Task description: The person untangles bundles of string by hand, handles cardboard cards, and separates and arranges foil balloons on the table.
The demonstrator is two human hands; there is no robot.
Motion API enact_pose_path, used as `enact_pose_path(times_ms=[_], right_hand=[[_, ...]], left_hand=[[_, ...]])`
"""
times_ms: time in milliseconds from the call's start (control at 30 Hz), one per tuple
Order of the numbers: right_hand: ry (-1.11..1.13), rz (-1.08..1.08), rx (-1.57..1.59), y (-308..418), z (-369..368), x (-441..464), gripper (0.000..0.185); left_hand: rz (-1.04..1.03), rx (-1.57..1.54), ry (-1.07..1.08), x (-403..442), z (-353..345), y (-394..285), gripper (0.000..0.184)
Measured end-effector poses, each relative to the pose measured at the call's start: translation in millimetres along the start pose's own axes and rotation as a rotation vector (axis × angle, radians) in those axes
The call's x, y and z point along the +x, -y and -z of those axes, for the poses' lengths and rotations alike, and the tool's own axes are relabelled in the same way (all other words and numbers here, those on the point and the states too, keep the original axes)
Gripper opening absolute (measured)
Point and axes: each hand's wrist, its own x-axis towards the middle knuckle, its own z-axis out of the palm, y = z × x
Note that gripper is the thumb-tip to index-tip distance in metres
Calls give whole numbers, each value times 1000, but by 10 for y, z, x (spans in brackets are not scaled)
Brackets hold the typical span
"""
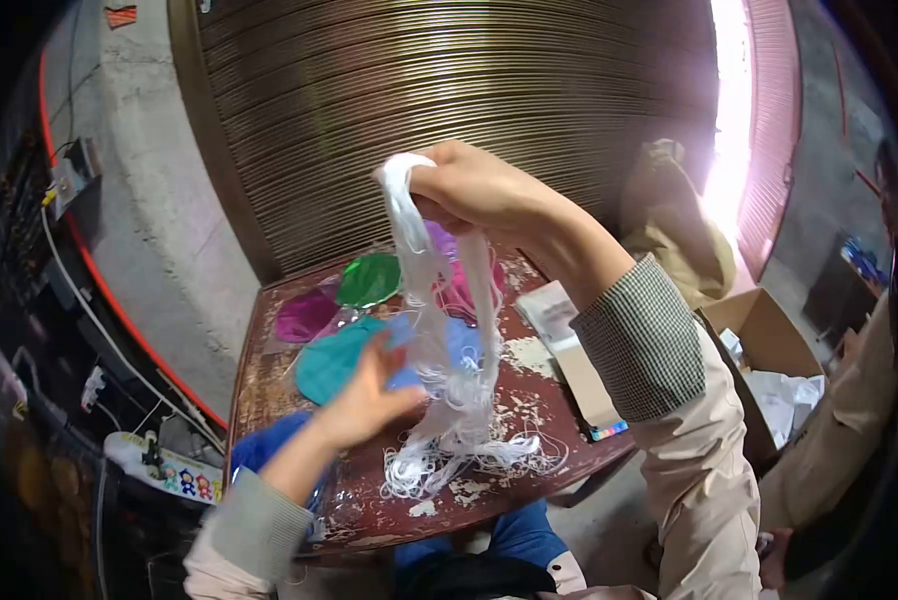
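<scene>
White thread: a long, glossy hank, looped at the top, hanging below your right hand in two loose lengths down to a curly tangle on the table.
Right hand: you grip the loop, wrist bent, raised above your left, forearm slanting down to your right.
Left hand: blurred, fingers spread, apparently holding nothing, beside the hanging thread; I cannot tell if they touch.
Cuffs: finely checked cloth behind both hands.
Table: dark red paint, flaked pale, under your hands.
Bundles: flat, rounded, teal just beyond your left hand, green farther.
Box: open cardboard, right of your right forearm.
</scene>
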Motion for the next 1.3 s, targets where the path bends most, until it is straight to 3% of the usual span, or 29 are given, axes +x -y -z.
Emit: enact_pose_path(times_ms=[33,100,133,200,267,300,367,433,567,700,900,1033,1233,1300], right_hand=[[20,14,-1,39,10,-26,22],[-9,3,-8,33,38,-61,23],[-23,2,-5,17,51,-95,23],[-49,2,1,-14,105,-160,23],[-116,-2,27,-30,211,-205,23],[-178,8,63,-48,299,-277,22],[-297,35,144,-85,476,-377,22],[-407,44,157,-270,686,-465,19],[-558,-114,301,-798,902,-631,10],[-637,-226,398,-1254,847,-734,15],[-581,-311,319,-1354,762,-791,19],[-457,-283,307,-1396,864,-790,19],[-424,-256,229,-1148,794,-744,18],[-423,-247,197,-1127,778,-704,18]], left_hand=[[-53,80,16,46,-159,354,83],[207,230,138,-61,-399,721,72],[203,221,152,-96,-545,736,72],[258,462,-22,-152,-797,722,49],[118,407,-79,-182,-781,796,36],[216,466,-61,-211,-692,804,27],[31,266,-279,-340,-529,885,23],[-2,512,-363,-497,-276,792,18],[53,544,-383,-797,193,636,15],[141,548,-316,-1057,380,617,15],[320,339,-176,-1092,528,371,16],[408,623,47,-1072,601,140,17],[242,649,-81,-1190,624,508,18],[62,654,-47,-1202,639,670,17]])
